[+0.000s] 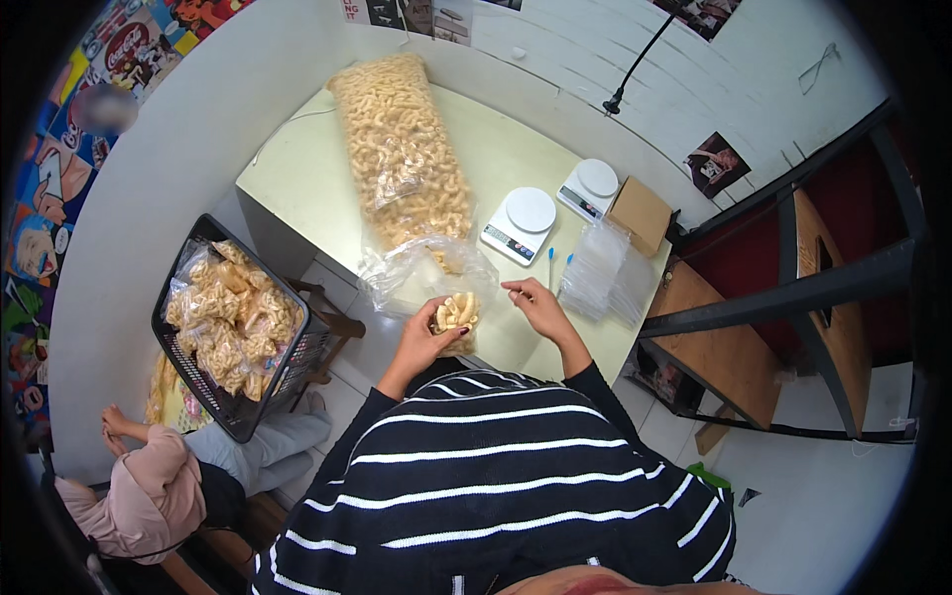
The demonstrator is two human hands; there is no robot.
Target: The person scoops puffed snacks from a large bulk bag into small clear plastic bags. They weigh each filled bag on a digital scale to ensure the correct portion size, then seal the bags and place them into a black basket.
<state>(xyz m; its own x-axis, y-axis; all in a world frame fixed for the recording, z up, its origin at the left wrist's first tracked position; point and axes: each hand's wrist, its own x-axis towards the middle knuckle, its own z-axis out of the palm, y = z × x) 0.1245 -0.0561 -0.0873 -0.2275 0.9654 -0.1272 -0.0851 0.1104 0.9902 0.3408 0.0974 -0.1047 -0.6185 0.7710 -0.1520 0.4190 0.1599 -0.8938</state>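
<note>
My left hand (428,338) grips a small clear plastic bag of curved, macaroni-shaped snacks (457,312), its thumb across the front. To the right, my right hand (537,306) hovers over the near part of the table with fingers partly bent and apart; nothing shows in it. Just beyond both hands spreads the loose, crumpled mouth of a large clear plastic sack (398,163). That sack lies across the table, mostly filled with the same pale snacks. Part of the small bag is hidden behind my left fingers.
On the pale table (506,134) stand a white digital kitchen scale (520,223), a second scale (591,187), a cardboard box (641,214) and stacked clear bags (599,268). Left is a black plastic basket (182,349) of filled bags; a seated person (160,476) is beside it. Wooden shelving (714,342) stands right.
</note>
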